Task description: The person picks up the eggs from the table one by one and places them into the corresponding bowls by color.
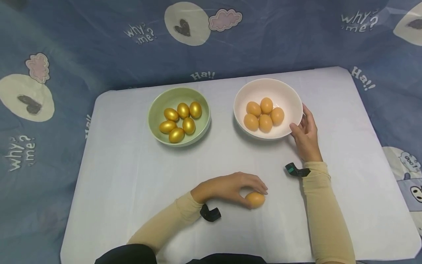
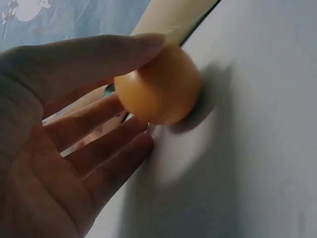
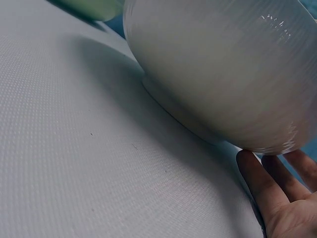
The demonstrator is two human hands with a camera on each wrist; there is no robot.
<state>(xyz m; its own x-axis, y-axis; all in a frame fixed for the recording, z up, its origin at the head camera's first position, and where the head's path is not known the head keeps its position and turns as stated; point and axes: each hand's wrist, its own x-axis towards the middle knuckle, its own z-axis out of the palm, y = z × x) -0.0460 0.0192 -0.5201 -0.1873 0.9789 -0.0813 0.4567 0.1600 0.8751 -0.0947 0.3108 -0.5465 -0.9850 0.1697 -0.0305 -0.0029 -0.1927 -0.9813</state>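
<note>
Near the front middle of the table, my left hand (image 1: 232, 187) pinches a brown egg (image 1: 255, 199) between thumb and fingers. In the left wrist view the thumb lies along one side of the egg (image 2: 161, 87), and the lower fingers are spread apart from it. My right hand (image 1: 306, 136) holds the right rim of a white bowl (image 1: 290, 97), thumb at the rim and fingers round the outside. Several brown eggs (image 1: 265, 123) lie in that bowl. From the right wrist, fingertips (image 3: 257, 171) show against the bowl's underside (image 3: 218, 74).
A green bowl (image 1: 153, 113) with several golden eggs (image 1: 183, 110) stands at the back left, beside the white bowl. Both bowls are on a white table (image 1: 122, 176) with rounded corners. Blue printed cloth (image 1: 273, 40) surrounds it at the back and sides.
</note>
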